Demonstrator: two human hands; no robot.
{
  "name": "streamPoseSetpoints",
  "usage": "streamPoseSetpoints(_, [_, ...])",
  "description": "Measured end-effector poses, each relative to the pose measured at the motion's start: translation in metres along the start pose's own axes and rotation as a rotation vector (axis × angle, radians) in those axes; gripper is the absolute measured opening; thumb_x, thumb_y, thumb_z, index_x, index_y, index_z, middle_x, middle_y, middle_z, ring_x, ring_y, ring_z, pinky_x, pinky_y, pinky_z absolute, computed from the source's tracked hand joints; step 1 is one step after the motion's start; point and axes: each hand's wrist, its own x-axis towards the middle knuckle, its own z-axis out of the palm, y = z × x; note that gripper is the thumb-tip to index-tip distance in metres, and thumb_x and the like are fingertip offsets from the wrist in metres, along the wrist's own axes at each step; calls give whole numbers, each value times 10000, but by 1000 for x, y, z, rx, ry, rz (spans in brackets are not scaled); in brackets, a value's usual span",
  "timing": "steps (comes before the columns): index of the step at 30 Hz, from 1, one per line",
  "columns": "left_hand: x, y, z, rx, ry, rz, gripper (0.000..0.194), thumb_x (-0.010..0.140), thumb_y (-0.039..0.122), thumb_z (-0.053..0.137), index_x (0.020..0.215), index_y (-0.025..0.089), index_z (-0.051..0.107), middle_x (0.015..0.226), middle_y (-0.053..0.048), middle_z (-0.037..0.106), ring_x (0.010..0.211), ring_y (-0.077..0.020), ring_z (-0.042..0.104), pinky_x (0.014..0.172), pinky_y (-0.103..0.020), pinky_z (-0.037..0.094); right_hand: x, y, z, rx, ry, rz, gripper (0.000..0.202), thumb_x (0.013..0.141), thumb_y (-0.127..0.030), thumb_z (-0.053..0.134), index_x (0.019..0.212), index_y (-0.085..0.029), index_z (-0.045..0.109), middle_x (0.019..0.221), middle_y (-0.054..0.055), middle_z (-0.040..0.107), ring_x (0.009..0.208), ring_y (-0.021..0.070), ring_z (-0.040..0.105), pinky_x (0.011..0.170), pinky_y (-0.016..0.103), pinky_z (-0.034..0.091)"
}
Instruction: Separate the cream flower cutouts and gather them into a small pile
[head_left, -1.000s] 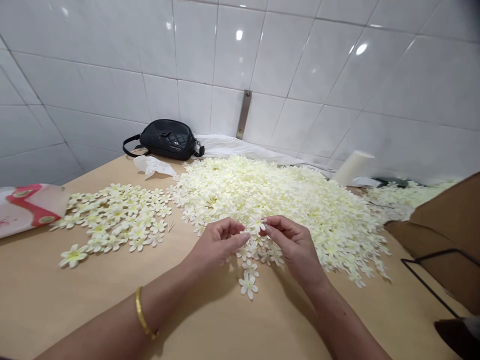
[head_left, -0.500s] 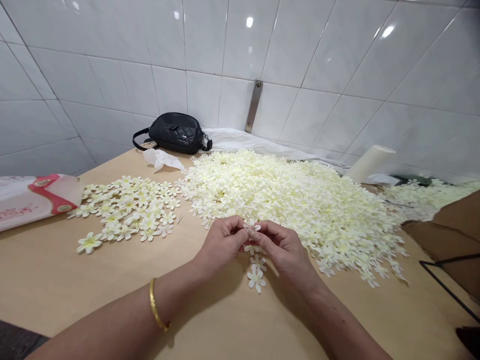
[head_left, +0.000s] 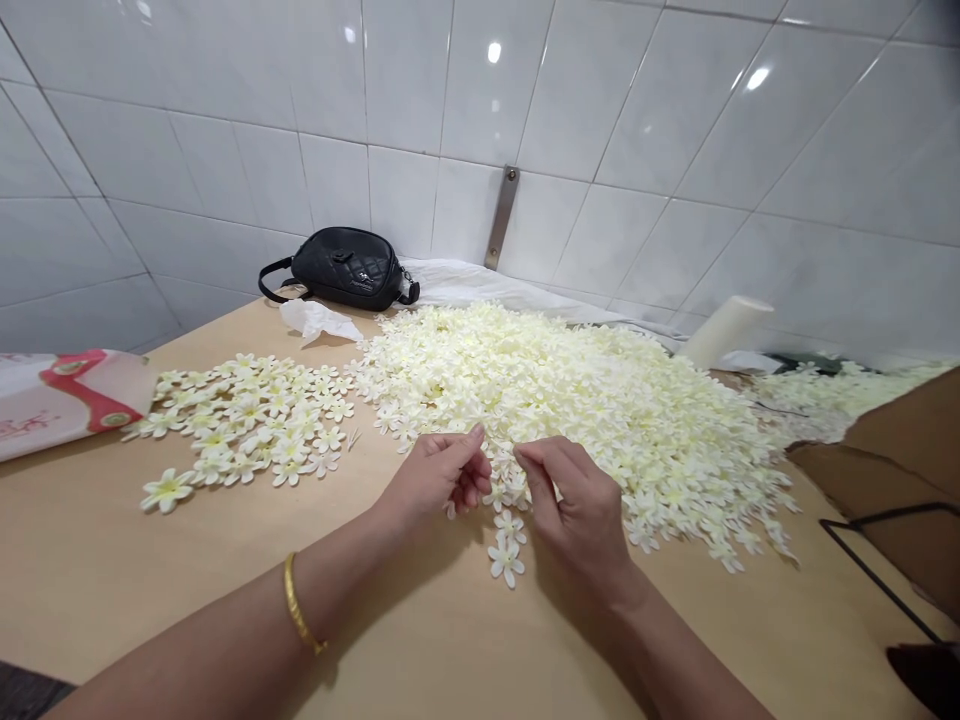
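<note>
My left hand is closed, thumb laid along the curled fingers, at the near edge of a large heap of cream-white artificial flowers. A bit of white petal peeks out under its fingers; whether the hand holds it I cannot tell. Across a small gap, my right hand is pinched, thumb to index finger, and whatever is in the pinch is too small to make out. Between and below the hands lie a few loose white flowers on the table.
Flowers with yellower centres are spread at the left, beside a pink-and-white plastic bag. Behind stand a black bag and crumpled tissue. A white roll leans at the back right; brown cardboard is at the right edge.
My hands were together with a white flower between the fingertips; now they are apart, the left drawn slightly left and the right slightly right. That flower no longer shows at the fingertips.
</note>
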Motion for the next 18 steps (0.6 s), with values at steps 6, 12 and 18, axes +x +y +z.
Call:
streamPoseSetpoints(6, [1,-2,-3,-161,-121,18,222,670,313,624,597,119,545,560,-16,568,441,-55,468,405,-162,314,-1,-1,0,-34,-69,-193,218,769,-67,437,858,-188,594,784,55,586,740,158,514,703,322,383])
streamPoseSetpoints(12, [2,-1,-4,-164,-137,21,171,652,268,646,642,125,553,634,-23,585,487,-61,482,451,-175,360,5,-2,-2,294,-74,305,151,826,-244,430,816,-185,569,777,38,564,714,151,517,651,270,403])
streamPoseSetpoints(18, [0,-4,-4,-23,-195,68,179,698,289,593,636,124,563,630,-27,571,502,-69,476,469,-192,355,9,-2,-4,569,-187,571,189,775,-334,504,694,-173,562,637,-5,534,605,123,483,581,237,387])
